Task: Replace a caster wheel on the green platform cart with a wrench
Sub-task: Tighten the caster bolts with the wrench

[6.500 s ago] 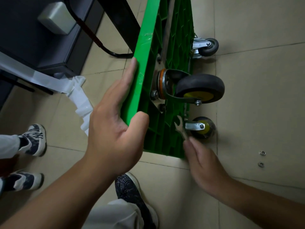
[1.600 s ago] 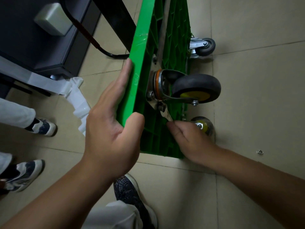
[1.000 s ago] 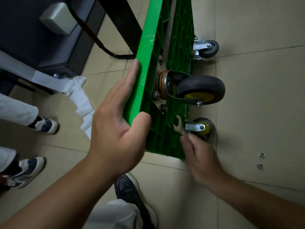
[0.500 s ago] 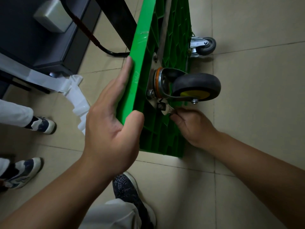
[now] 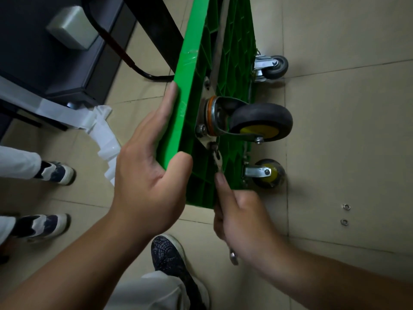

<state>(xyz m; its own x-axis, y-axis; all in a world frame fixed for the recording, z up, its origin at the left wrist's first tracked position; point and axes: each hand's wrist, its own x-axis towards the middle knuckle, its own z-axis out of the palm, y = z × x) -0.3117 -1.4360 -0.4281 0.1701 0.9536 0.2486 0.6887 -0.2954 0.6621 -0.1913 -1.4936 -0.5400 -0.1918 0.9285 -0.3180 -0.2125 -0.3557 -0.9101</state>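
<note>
The green platform cart [image 5: 232, 50] stands on its edge with its ribbed underside facing right. My left hand [image 5: 147, 175] grips its near corner, fingers flat along the smooth deck and thumb hooked over the rim. A black caster wheel [image 5: 261, 120] with a yellow hub sticks out from a steel plate on the underside. My right hand [image 5: 241, 213] grips a metal wrench [image 5: 218, 161], whose head sits at the lower bolt [image 5: 213, 145] of that plate. The wrench's tail pokes out below my wrist.
A smaller yellow-hub caster [image 5: 268, 173] and a grey caster [image 5: 273, 67] rest on the tiled floor. Two loose washers [image 5: 346, 214] lie at the right. Another person's shoes [image 5: 53, 173] stand at the left, my own shoe [image 5: 172, 258] below. A dark cabinet [image 5: 55, 45] is at the upper left.
My right hand has swung down and toward me with the wrench, its handle turning from beside the wheel to pointing downward. My left hand keeps the same hold on the cart.
</note>
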